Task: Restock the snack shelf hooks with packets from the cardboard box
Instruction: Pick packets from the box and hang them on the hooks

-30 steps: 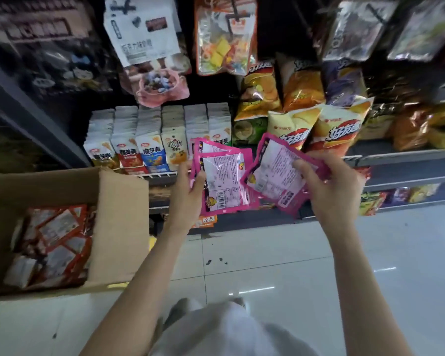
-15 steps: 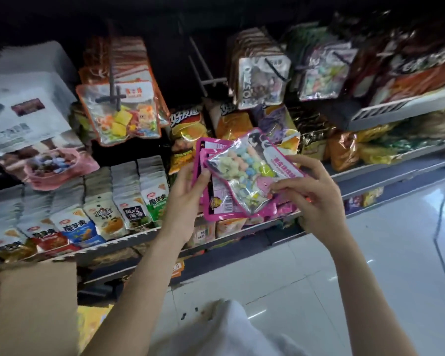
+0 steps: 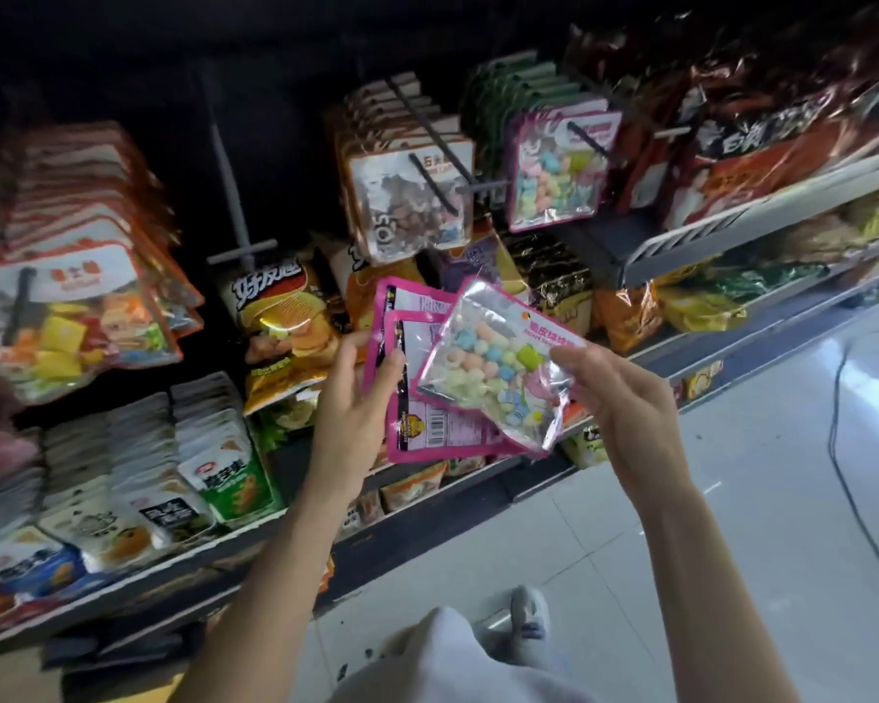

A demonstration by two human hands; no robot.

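**Two hands hold pink candy packets below the shelf hooks**

At the far left of the shelf unit, a thick row of orange-edged candy bags [image 3: 72, 307] hangs from a dark hook. Under it, along the front edge of the lower shelf [image 3: 138, 580], stand files of small white snack packs [image 3: 209, 449]. Just right of the orange bags a bare grey hook [image 3: 232, 195] juts out with nothing on it, and a yellow chip bag [image 3: 280, 322] sits below its tip.

The left hand [image 3: 348, 423] is raised in front of the chip bags, thumb curled over the front and fingers behind, pinching a small stack of pink packets [image 3: 427, 413] turned back-side out, with a barcode and white label showing. Overlapping that stack on its right is a single candy packet [image 3: 493, 367], front side out, its clear window filled with pastel balls. The right hand [image 3: 625, 403] pinches this packet at its right edge between thumb and fingertips.

Above the hands, a row of brown-and-white bags [image 3: 412, 200] hangs on a black hook, and to its right a matching pink candy packet row [image 3: 556, 167] hangs on the next hook. Further right, red packs [image 3: 747, 159] lie on the upper shelf's sloped front edge. A white tiled floor [image 3: 731, 499] runs along the shelf base, with a grey shoe [image 3: 529, 619] near the bottom.
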